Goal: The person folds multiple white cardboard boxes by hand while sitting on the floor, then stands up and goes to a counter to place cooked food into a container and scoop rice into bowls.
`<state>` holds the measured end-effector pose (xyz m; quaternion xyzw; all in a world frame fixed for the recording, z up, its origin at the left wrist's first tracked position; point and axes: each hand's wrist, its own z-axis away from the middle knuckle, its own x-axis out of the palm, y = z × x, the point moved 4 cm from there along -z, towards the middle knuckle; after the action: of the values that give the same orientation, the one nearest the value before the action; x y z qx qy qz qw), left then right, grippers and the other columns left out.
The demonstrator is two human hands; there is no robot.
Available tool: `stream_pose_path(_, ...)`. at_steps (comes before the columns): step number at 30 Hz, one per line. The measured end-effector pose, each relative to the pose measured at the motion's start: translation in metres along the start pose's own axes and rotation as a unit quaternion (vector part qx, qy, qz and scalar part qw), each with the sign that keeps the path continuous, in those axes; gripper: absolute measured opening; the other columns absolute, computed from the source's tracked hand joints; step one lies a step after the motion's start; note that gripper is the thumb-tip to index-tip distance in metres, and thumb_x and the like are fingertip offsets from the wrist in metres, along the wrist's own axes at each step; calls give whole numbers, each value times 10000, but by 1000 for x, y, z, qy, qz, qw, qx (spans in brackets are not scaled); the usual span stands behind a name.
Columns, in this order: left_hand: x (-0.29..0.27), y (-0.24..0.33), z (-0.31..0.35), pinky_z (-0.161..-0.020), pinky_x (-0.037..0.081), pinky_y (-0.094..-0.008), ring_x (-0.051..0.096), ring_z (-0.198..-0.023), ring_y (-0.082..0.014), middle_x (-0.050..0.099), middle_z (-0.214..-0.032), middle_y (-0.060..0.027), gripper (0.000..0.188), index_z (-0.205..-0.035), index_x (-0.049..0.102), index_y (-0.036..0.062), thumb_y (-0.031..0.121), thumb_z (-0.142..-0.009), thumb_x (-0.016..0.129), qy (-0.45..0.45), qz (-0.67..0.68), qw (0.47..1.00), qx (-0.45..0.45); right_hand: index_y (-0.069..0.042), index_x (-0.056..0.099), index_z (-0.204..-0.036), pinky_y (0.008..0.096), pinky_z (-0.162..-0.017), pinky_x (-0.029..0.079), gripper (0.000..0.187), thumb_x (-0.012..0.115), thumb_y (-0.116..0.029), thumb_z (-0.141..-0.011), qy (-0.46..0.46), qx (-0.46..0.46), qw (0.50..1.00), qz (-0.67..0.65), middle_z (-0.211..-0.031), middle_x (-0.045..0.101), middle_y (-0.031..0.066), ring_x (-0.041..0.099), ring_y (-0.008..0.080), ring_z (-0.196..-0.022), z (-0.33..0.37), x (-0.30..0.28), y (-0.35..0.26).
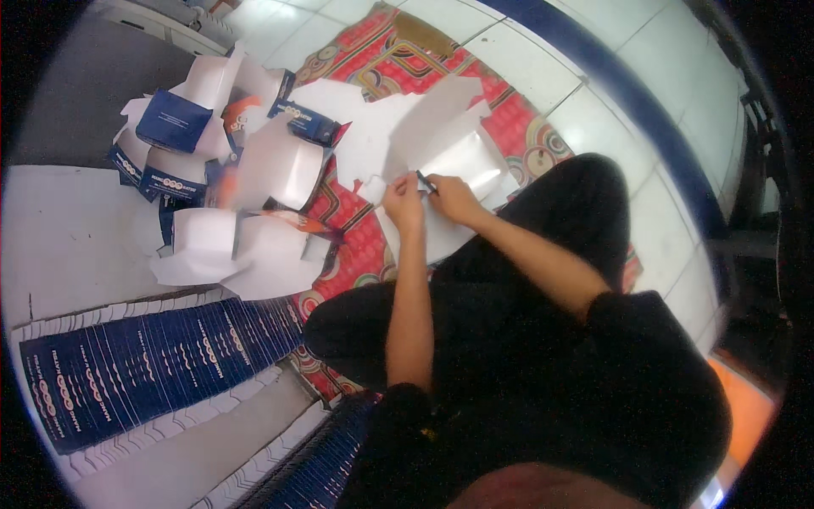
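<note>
Matt white cardboard box blank (441,140), glossy blue printed flat cartons (153,365), patterned woven cloth mat (509,119), smooth glossy tiled floor (610,76).

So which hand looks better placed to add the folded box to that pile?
Probably the left hand: it sits on the pile's side of the flat white carton, nearer the folded boxes. The right hand is farther away.

Single head-worn fisheye view, looking steeply down from close above, patterned mat (509,119) ahead, edges bending at rim
</note>
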<state>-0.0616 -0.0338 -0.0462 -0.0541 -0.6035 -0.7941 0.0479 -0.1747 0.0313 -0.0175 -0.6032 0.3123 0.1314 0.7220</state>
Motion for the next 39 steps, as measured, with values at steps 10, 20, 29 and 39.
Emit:
stream_pose_path(10, -13, -18, -3, -605, 480, -236, 590, -713, -108, 657, -857, -49, 199, -970, 653, -10, 153, -884, 726, -36, -95, 995, -22, -52, 646, -1187, 426, -730, 533, 354, 648, -153, -848, -58, 36, 988, -138, -871, 705, 211, 688, 341, -763, -6, -7, 2)
stream_pose_path(20, 7, 23, 18, -703, 522, -361, 670, -723, -260, 697, -789, -143, 245, -930, 662, -8, 190, -803, 733, 23, -297, 945, 135, -2, 640, -1065, 508, -876, 492, 308, 547, -253, -913, 181, 195, 964, 16, -1018, 665, 269, 648, 419, -977, -61, -122, 115)
stream_pose_path(29, 54, 49, 58, -730, 525, -429, 684, -799, -338, 703, -858, -177, 302, -989, 662, 10, 286, -867, 683, -172, -357, 905, 154, -6, 667, -1015, 514, -772, 503, 305, 591, -284, -913, 154, 51, 978, 129, -957, 684, 236, 657, 409, -910, -46, -88, 42)
stream_pose_path(39, 35, 18, 35, -626, 527, -380, 695, -632, -255, 700, -727, -185, 229, -845, 693, -24, 195, -881, 638, -128, -260, 956, 49, 28, 678, -843, 434, -685, 528, 244, 662, -215, -859, 66, 58, 995, -55, -745, 678, 211, 684, 364, -732, -33, -49, 27)
